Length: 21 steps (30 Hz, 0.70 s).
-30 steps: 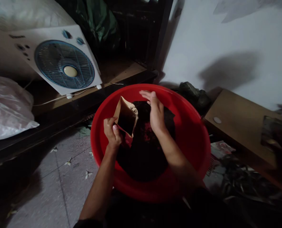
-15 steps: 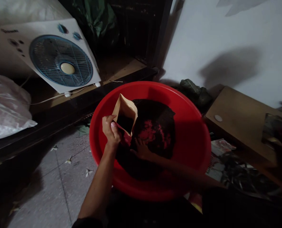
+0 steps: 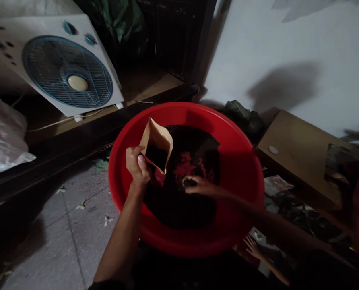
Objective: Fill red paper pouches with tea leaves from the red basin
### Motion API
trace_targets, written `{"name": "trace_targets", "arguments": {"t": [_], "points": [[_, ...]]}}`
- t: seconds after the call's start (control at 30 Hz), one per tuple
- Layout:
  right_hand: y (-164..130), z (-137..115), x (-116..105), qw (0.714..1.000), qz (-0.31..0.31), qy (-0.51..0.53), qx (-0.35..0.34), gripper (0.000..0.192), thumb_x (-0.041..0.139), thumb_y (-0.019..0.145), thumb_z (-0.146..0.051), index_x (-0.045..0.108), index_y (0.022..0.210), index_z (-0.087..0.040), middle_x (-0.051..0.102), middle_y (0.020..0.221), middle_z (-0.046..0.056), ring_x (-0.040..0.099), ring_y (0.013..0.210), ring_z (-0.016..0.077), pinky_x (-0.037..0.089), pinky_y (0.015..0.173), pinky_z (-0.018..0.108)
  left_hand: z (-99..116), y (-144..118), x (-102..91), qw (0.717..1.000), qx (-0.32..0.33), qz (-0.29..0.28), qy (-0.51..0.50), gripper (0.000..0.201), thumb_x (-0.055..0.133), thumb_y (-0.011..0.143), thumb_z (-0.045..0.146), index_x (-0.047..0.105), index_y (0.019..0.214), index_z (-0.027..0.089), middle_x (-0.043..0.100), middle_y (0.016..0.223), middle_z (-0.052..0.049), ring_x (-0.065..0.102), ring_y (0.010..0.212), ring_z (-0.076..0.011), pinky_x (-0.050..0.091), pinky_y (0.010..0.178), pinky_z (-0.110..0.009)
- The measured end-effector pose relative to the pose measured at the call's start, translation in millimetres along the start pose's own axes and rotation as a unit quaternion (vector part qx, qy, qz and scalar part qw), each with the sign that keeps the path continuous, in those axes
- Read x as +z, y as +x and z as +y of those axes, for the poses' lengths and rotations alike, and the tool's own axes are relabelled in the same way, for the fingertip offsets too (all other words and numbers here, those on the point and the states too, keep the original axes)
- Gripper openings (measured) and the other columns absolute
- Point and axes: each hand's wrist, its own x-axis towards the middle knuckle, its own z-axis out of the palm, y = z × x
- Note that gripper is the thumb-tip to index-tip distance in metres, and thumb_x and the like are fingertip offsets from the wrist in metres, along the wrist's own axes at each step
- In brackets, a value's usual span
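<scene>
Right hand [image 3: 197, 186] lifted with soil | left hand [image 3: 137, 165] grips bag [image 3: 155, 147]

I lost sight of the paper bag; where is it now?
In the head view, the paper bag sits left of centre, held open in the left hand over the red basin, beside the dark loose material.

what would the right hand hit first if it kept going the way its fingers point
The right hand points left across the red basin, low over the dark material. Straight on, it would likely meet the paper bag held by the left hand, though depth is unclear.
</scene>
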Motion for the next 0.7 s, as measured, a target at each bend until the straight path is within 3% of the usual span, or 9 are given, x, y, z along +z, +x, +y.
{"name": "trace_targets", "arguments": {"t": [0.1, 0.17, 0.27, 0.4, 0.5, 0.57, 0.63, 0.7], "points": [[4, -57, -10, 0.967, 0.186, 0.139, -0.102, 0.037, 0.071, 0.076, -0.041, 0.061, 0.108, -0.025, 0.064, 0.084, -0.003, 0.059, 0.067, 0.0114, 0.050, 0.063, 0.025, 1, 0, 0.4, 1.000, 0.008, -0.002, -0.006, 0.032, 0.033, 0.103, 0.034, 0.060, 0.110, 0.019, 0.057, 0.089, -0.005, 0.054, 0.081, -0.0175, 0.041, 0.072, -0.033], [8, -100, -10, 0.904, 0.286, 0.240, -0.208, 0.038, 0.073, 0.076, -0.044, 0.059, 0.106, -0.026, 0.063, 0.089, -0.003, 0.061, 0.074, 0.0122, 0.052, 0.066, 0.026, 1, 0, 0.6, 1.000, 0.013, -0.010, -0.010, 0.034, 0.033, 0.103, 0.037, 0.061, 0.110, 0.019, 0.057, 0.087, -0.005, 0.054, 0.080, -0.0177, 0.041, 0.072, -0.033], [16, -156, 0, 0.835, 0.331, 0.307, -0.314, 0.040, 0.064, 0.084, -0.048, 0.051, 0.117, -0.028, 0.062, 0.101, -0.002, 0.065, 0.091, 0.0148, 0.056, 0.081, 0.032, 0, 0, -0.1, 0.999, 0.029, -0.031, -0.014, 0.035, 0.034, 0.102, 0.039, 0.062, 0.110, 0.019, 0.058, 0.087, -0.005, 0.054, 0.079, -0.0179, 0.041, 0.072, -0.033], [26, -195, 17, 0.830, 0.315, 0.243, -0.390, 0.033, 0.059, 0.090, -0.045, 0.052, 0.116, -0.026, 0.062, 0.112, 0.000, 0.064, 0.110, 0.0181, 0.052, 0.100, 0.041, 0, 1, -2.2, 0.997, 0.046, -0.054, 0.001, 0.035, 0.034, 0.102, 0.041, 0.060, 0.113, 0.020, 0.058, 0.090, -0.006, 0.055, 0.081, -0.0183, 0.041, 0.071, -0.033], [32, -191, 10, 0.820, 0.330, 0.180, -0.431, 0.025, 0.057, 0.093, -0.044, 0.058, 0.110, -0.026, 0.064, 0.115, 0.001, 0.062, 0.116, 0.0179, 0.047, 0.107, 0.038, -1, 1, -3.6, 0.998, 0.034, -0.049, 0.017, 0.036, 0.033, 0.102, 0.042, 0.060, 0.113, 0.020, 0.058, 0.089, -0.006, 0.054, 0.080, -0.0188, 0.042, 0.072, -0.034], [40, -169, -7, 0.810, 0.376, 0.128, -0.432, 0.028, 0.050, 0.097, -0.047, 0.061, 0.112, -0.026, 0.066, 0.119, 0.002, 0.062, 0.118, 0.0176, 0.045, 0.110, 0.036, -1, 1, -4.2, 0.999, 0.025, -0.040, 0.017, 0.036, 0.033, 0.102, 0.040, 0.060, 0.113, 0.019, 0.059, 0.090, -0.006, 0.055, 0.081, -0.0191, 0.042, 0.073, -0.034], [49, -130, -29, 0.830, 0.413, 0.034, -0.373, 0.035, 0.043, 0.100, -0.049, 0.064, 0.113, -0.025, 0.067, 0.122, 0.004, 0.061, 0.120, 0.0190, 0.042, 0.113, 0.038, -1, 1, -4.4, 0.999, 0.019, -0.032, 0.014, 0.035, 0.033, 0.102, 0.036, 0.061, 0.114, 0.019, 0.060, 0.092, -0.007, 0.055, 0.083, -0.0191, 0.042, 0.074, -0.034], [56, -81, -46, 0.897, 0.355, -0.097, -0.246, 0.035, 0.046, 0.097, -0.050, 0.069, 0.105, -0.024, 0.070, 0.115, 0.006, 0.062, 0.115, 0.0220, 0.042, 0.111, 0.043, 0, 2, -3.9, 0.999, 0.020, -0.035, 0.008, 0.034, 0.033, 0.102, 0.034, 0.060, 0.115, 0.019, 0.059, 0.094, -0.007, 0.055, 0.085, -0.0191, 0.042, 0.075, -0.034]]}}
